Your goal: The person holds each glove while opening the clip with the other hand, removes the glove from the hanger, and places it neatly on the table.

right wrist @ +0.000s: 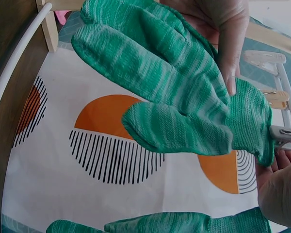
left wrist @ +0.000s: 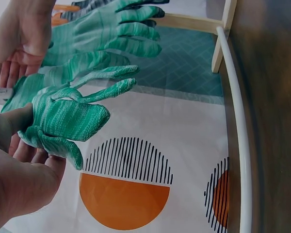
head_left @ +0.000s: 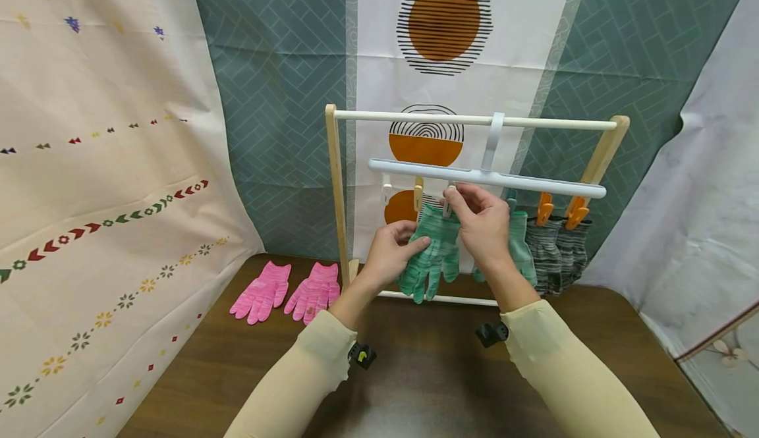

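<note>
A green striped knit glove (head_left: 431, 247) hangs fingers-down below the pale blue hanger (head_left: 534, 182). My left hand (head_left: 391, 253) holds it at the side, thumb in front and fingers behind. At the cuff, my right hand (head_left: 485, 224) pinches a white-grey clothespin (right wrist: 283, 133), whose tip overlaps the fabric edge. Another green glove (head_left: 520, 247) hangs just right of my right hand, its upper part partly hidden. Beyond it are dark grey mottled gloves (head_left: 551, 253) under orange clothespins (head_left: 544, 209). Left of the held glove, a white clothespin (head_left: 386, 190) and a yellow clothespin (head_left: 418, 194) hang without anything in them.
The hanger hooks over the white top rod (head_left: 409, 117) of a wooden-ended rack (head_left: 335, 181). A lower white rod (head_left: 456, 300) runs near the brown table (head_left: 403, 385). Two pink gloves, one (head_left: 263, 293) left of the other (head_left: 314, 292), lie flat left of the rack. Patterned cloth (head_left: 273, 128) hangs behind.
</note>
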{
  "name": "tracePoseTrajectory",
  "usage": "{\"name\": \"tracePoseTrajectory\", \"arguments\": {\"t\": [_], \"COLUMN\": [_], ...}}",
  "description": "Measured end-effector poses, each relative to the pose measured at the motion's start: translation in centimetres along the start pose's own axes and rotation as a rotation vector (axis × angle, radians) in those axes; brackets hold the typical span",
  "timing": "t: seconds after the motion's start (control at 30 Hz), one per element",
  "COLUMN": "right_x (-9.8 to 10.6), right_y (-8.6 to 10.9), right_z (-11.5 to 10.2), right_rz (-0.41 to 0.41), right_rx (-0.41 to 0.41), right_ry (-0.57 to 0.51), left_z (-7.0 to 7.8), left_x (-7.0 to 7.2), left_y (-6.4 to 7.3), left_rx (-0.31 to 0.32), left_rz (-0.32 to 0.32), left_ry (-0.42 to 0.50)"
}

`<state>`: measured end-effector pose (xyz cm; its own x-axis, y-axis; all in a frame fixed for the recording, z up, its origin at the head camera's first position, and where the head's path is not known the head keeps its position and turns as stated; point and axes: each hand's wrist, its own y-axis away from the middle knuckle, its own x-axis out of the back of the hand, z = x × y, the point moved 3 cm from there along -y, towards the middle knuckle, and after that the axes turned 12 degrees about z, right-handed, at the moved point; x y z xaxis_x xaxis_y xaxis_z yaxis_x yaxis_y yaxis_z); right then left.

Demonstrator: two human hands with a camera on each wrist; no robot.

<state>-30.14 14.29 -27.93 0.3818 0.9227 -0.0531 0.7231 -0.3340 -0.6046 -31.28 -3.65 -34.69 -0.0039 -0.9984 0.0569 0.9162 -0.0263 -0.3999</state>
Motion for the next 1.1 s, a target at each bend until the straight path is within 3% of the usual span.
{"name": "tracePoseTrajectory", "arguments": {"t": [0.37, 0.6, 1.1], "right_x": [0.4, 0.4, 0.4], "right_y": [0.0, 0.0, 0.2], "right_z": [0.1, 0.3, 0.7], "right_rz": [-0.009, -0.052, -0.108], "right_rx": [-0.008, -0.025, -0.006], "right_ry": [-0.031, -0.046, -0.08], "left_z": [-1.0, -1.5, -1.3], "left_x": [0.9, 1.7, 3.6], "left_y": [0.7, 1.3, 2.9], "left_rx": [0.03, -0.001, -0.007], "left_rz": [0.007, 0.02, 0.056], "left_ry": [-0.032, -0.035, -0.003]}}
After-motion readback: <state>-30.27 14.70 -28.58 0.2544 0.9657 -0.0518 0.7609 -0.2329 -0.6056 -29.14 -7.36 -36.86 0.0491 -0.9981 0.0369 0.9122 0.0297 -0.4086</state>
